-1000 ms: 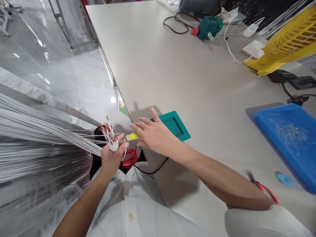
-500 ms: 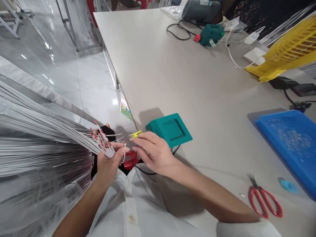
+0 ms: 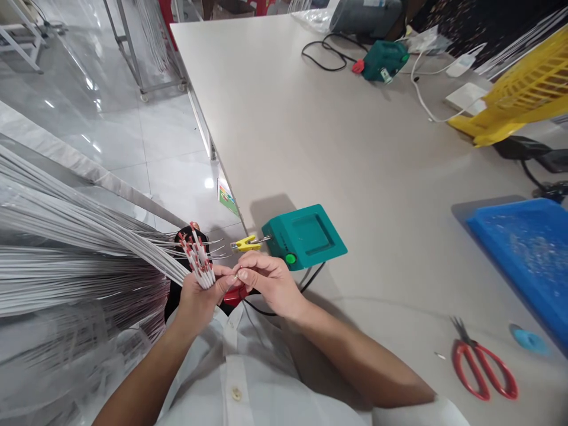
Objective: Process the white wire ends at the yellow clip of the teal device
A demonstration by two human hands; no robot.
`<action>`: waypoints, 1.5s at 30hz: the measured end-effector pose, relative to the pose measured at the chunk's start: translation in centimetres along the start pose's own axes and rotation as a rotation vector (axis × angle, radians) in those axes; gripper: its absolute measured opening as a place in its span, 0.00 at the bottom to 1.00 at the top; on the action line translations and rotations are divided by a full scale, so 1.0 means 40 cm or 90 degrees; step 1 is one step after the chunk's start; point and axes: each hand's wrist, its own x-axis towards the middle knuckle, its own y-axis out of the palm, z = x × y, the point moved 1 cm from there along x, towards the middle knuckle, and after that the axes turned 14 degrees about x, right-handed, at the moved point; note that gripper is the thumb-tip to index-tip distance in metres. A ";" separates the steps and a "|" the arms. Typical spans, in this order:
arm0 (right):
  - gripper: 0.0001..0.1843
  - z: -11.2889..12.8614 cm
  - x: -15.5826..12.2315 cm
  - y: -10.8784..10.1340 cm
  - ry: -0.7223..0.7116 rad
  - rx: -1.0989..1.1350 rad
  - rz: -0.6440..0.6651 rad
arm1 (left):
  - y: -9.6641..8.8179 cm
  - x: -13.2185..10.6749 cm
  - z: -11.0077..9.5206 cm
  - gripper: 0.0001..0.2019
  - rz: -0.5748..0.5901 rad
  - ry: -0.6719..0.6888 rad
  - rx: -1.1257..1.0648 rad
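Note:
My left hand (image 3: 200,299) is closed round a bundle of white wires with red-sleeved ends (image 3: 199,260), which fan out to the left off the table. My right hand (image 3: 266,279) is pinched at the tip of one wire, fingertips against my left thumb. Just beyond the hands sits a small teal box (image 3: 306,235) with a green button (image 3: 290,258) and a yellow clip (image 3: 245,242) sticking out toward the wires. A red object (image 3: 234,294) lies partly hidden under my hands.
Red scissors (image 3: 483,367) lie at the near right of the grey table (image 3: 355,148), beside a blue tray (image 3: 523,248) and a small blue disc (image 3: 527,341). Farther back are a yellow basket (image 3: 519,94), a second teal device (image 3: 384,59) and cables. Shiny floor lies left.
My right hand has pulled back from the yellow clip and teal box toward my left hand and now pinches a wire end. The teal box's green button is uncovered.

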 end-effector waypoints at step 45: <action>0.08 -0.001 0.000 0.007 -0.167 -0.304 -0.078 | 0.026 -0.008 -0.005 0.07 -0.147 0.041 0.115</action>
